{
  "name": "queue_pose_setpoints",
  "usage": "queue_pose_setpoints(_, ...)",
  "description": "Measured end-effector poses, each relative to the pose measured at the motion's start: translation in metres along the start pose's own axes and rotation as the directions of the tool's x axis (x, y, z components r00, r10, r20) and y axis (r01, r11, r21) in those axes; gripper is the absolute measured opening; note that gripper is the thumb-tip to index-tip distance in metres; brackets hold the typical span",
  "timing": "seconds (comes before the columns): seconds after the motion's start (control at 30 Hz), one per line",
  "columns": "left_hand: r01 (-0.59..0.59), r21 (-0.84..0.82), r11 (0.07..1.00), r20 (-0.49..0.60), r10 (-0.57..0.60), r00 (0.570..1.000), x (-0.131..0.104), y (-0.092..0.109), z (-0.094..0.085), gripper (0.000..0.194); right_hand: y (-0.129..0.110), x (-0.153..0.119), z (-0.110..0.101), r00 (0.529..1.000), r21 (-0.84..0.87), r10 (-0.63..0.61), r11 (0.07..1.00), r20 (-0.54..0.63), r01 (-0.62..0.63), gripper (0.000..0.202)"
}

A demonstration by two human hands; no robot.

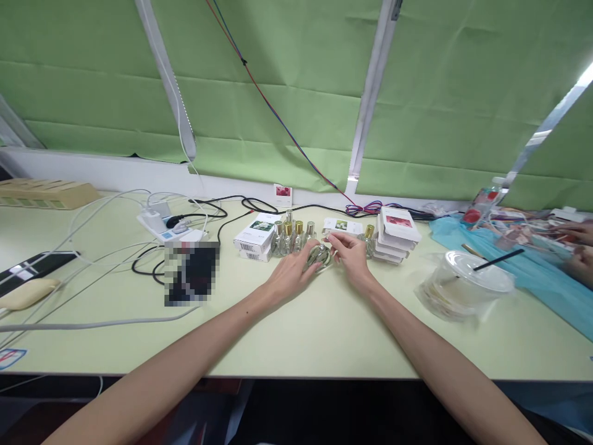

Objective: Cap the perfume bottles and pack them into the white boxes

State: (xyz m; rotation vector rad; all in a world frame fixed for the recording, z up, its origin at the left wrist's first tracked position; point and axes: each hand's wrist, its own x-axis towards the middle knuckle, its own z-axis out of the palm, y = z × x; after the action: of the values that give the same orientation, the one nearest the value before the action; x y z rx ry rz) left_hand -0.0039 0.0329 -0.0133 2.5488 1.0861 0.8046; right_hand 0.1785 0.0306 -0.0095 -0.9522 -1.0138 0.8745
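Head camera view: a person's left hand (291, 269) is clamped around a clear glass bottle (317, 257) above the middle of a pale table (296, 343), fingers wrapped over its far side and thumb on the near side. The right hand (351, 253) is at the top of that bottle, its fingertips drawn close together; whether they pinch anything is too small to tell. The two hands are near each other, with the bottle between them.

Just beyond the left hand, upright small bottles (288, 238) with gold and silver caps are grouped closely. One gold-capped bottle (369, 241) is just right of the right hand. White boxes lie in a stack (254, 233) to the left and a taller stack (398, 233) to the right, with a flat box (341, 226) between them on the far side.

Farther right are a lidded plastic cup (466, 284) with a black straw, a blue plastic sheet (532, 269) and another person's hands (581, 235). To the left are a power strip (167, 230), cables and a phone (37, 267). Green blinds (287, 99) cover the far side.
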Motion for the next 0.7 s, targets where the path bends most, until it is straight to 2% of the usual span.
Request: queue_pose_setpoints(0.7,-0.016,-0.025,1.0,0.016,0.017,1.0,0.0007,0.0048,-0.0044,0.054,0.0019,-0.0027,0.0029,0.998,-0.046,-0.031,0.998,0.047,0.033,0.038)
